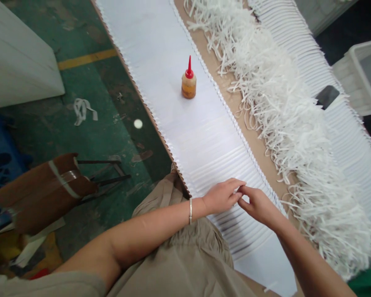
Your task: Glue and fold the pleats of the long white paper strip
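Note:
My left hand (223,195) and my right hand (257,205) meet over a row of white strips (216,167) laid side by side on the table. The fingertips of both hands are pinched close together and touch. Whatever is between them is too small or hidden to make out. Farther up the row stands a small bottle (189,86) with a red pointed nozzle and amber liquid in it, apart from both hands. Near my body, a smooth white sheet-like stretch (267,262) continues past the strips.
A long heap of loose white strips (284,111) runs along the brown tabletop (204,41) to the right. Beyond it lie more rows of strips (284,24) and a dark flat object (327,97). On the left are a cardboard-covered stool (46,187) and a blue crate (1,165).

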`<state>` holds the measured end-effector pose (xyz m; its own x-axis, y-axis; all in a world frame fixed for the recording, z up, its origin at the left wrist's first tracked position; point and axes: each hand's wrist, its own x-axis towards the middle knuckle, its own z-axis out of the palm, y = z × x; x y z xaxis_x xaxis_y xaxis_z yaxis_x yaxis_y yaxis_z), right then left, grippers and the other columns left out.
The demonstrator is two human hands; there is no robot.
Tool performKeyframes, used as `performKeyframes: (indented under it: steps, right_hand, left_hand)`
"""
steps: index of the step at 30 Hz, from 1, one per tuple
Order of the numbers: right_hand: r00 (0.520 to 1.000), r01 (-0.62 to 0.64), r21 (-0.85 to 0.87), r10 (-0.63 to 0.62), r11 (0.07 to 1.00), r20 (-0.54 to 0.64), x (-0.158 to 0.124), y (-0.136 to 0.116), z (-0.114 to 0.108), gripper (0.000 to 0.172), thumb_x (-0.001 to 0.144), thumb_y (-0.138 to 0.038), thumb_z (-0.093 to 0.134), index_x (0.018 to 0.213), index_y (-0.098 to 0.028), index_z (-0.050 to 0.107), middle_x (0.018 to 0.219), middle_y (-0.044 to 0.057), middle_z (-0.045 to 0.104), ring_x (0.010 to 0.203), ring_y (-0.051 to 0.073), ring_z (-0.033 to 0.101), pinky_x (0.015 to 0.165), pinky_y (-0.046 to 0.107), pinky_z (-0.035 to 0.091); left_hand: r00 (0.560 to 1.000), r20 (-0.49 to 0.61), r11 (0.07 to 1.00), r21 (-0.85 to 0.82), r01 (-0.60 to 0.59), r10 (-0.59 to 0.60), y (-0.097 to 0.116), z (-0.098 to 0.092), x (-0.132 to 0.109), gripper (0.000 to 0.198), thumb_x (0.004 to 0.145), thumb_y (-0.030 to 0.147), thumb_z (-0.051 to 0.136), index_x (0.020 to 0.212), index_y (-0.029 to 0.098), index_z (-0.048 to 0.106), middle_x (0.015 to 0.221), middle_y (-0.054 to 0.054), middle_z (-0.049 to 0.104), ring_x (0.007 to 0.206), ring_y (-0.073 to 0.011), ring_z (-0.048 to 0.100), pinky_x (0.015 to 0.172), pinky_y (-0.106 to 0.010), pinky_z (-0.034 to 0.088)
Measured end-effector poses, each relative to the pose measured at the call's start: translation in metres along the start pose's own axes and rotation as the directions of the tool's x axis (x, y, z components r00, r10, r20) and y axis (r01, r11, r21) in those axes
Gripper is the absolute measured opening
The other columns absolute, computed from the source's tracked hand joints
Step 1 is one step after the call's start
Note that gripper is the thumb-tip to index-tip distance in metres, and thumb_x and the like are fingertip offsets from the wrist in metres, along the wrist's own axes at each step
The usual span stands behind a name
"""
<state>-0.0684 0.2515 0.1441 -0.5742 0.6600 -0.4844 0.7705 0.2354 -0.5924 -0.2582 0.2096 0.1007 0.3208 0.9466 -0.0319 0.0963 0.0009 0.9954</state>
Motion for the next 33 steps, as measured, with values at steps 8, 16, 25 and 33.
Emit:
performKeyframes:
  steps: [8,16,25,33]
  right_hand:
    - [0.989,0.09,0.226,-0.113,0.97,0.093,0.008,-0.013,-0.014,0.022,0.097,-0.033,0.055,0.077,-0.023,0.054,0.111,0.007,0.068,0.099,0.019,0.064,0.066,0.024,0.046]
    - [0.961,0.123,0.213,-0.17,0.969,0.217,0.047,-0.046,0.003,0.026,0.099,-0.041,0.06,0.084,-0.021,0.069,0.073,0.0,0.065,0.07,0.015,0.057,0.07,0.028,0.043]
    - [0.968,0.238,0.205,-0.249,0.95,0.033,0.049,-0.053,0.008,0.025,0.094,-0.047,0.067,0.087,-0.025,0.075,0.094,0.005,0.057,0.093,0.02,0.057,0.083,0.032,0.047]
    - [0.961,0.109,0.322,-0.182,0.941,0.207,0.051,-0.05,0.003,0.039,0.098,-0.054,0.057,0.078,-0.022,0.061,0.087,0.004,0.068,0.085,0.018,0.061,0.08,0.03,0.049]
  left_hand:
    - [0.921,0.176,0.908,-0.183,0.377,-0.347,-0.02,-0.047,-0.044,0.028,0.093,0.04,0.06,0.09,0.015,0.072,0.079,-0.002,0.065,0.056,-0.0092,0.056,0.053,-0.02,0.045]
    - [0.939,-0.061,0.907,-0.289,0.307,-0.338,-0.006,-0.053,-0.053,0.033,0.092,0.034,0.06,0.119,0.017,0.067,0.123,-0.012,0.068,0.058,-0.0073,0.061,0.049,-0.02,0.045]
    - [0.933,0.115,0.826,-0.438,0.355,-0.34,-0.013,-0.068,-0.056,0.036,0.087,0.048,0.067,0.095,0.014,0.065,0.118,-0.009,0.066,0.051,-0.0026,0.054,0.044,-0.018,0.044]
    - [0.887,0.165,0.786,-0.414,0.46,-0.432,-0.02,-0.092,-0.075,0.044,0.082,0.057,0.072,0.081,0.014,0.064,0.091,-0.005,0.072,0.044,-0.0032,0.047,0.042,-0.018,0.036]
